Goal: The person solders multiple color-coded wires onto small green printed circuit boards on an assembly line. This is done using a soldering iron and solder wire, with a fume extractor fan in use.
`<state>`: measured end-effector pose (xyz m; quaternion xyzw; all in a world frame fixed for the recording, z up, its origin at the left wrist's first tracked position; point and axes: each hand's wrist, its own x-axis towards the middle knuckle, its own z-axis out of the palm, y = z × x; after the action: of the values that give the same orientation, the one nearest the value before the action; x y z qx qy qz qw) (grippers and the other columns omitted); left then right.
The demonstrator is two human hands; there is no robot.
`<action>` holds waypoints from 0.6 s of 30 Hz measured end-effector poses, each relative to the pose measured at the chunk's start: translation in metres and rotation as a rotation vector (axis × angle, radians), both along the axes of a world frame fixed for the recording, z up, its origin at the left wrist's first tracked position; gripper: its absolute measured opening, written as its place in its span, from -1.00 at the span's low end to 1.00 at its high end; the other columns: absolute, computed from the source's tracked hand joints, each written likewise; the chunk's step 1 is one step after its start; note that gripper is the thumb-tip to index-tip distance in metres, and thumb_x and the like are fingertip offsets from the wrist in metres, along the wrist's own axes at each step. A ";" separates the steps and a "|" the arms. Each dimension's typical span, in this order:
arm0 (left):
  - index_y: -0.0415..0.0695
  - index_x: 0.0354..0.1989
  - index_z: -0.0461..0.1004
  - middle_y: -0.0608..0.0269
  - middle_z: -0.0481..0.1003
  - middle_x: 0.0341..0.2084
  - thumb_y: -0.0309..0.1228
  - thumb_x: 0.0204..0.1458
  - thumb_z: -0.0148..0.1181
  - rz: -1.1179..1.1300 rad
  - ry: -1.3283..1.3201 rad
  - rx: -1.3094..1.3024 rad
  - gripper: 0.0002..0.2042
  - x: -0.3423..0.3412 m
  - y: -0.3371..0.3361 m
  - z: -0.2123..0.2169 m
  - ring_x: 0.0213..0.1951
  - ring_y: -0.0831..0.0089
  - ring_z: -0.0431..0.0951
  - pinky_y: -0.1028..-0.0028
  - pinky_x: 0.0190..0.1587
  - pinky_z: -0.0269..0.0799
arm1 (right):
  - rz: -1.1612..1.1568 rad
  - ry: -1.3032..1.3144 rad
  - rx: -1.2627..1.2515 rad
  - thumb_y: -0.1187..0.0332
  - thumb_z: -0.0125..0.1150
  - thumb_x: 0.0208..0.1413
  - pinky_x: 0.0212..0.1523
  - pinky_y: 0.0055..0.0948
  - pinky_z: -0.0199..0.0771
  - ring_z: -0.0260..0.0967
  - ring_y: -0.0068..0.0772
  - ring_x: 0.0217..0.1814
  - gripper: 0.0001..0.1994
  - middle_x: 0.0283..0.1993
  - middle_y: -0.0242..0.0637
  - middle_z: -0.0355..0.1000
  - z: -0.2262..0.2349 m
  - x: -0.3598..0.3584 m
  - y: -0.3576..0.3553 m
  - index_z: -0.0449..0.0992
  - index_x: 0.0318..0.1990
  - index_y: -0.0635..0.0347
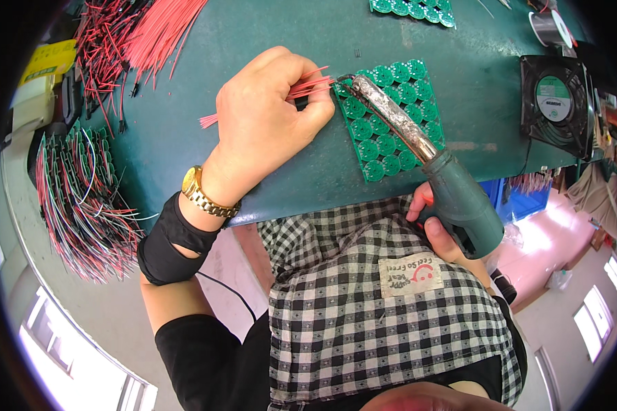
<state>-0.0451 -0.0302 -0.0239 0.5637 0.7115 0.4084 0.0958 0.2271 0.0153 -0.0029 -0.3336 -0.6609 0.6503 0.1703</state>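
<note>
My left hand (271, 113) rests on the green table and pinches a small bunch of short red wires (307, 85), their ends at the left edge of a green circuit board panel (391, 120). My right hand (435, 229) grips the green handle of a soldering gun (463, 198). Its long barrel, wrapped in silvery foil, slants up and left over the panel. The dark tip meets the wire ends at the panel's upper left corner. A gold watch sits on my left wrist.
Piles of red and black wires (134, 41) lie at the upper left. Wired boards (82, 198) are heaped at the left. A black fan (554, 103) stands at the right edge, a solder spool (552, 27) behind it, another green panel (415, 10) at the top.
</note>
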 end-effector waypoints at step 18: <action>-0.20 -0.57 0.43 0.34 0.37 -0.66 -0.61 -0.22 0.22 -0.004 0.019 0.042 -0.92 0.001 0.000 0.000 -0.66 0.63 0.26 0.62 -0.60 0.19 | 0.043 0.282 0.115 0.55 0.03 0.07 -0.16 -0.38 0.38 0.35 -0.39 -0.21 -0.66 -0.17 -0.12 0.33 -0.002 0.019 0.006 0.24 0.03 0.15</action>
<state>-0.0442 -0.0299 -0.0238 0.5708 0.7027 0.4176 0.0777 0.2459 0.0218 -0.0044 -0.2144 -0.6738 0.6551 0.2664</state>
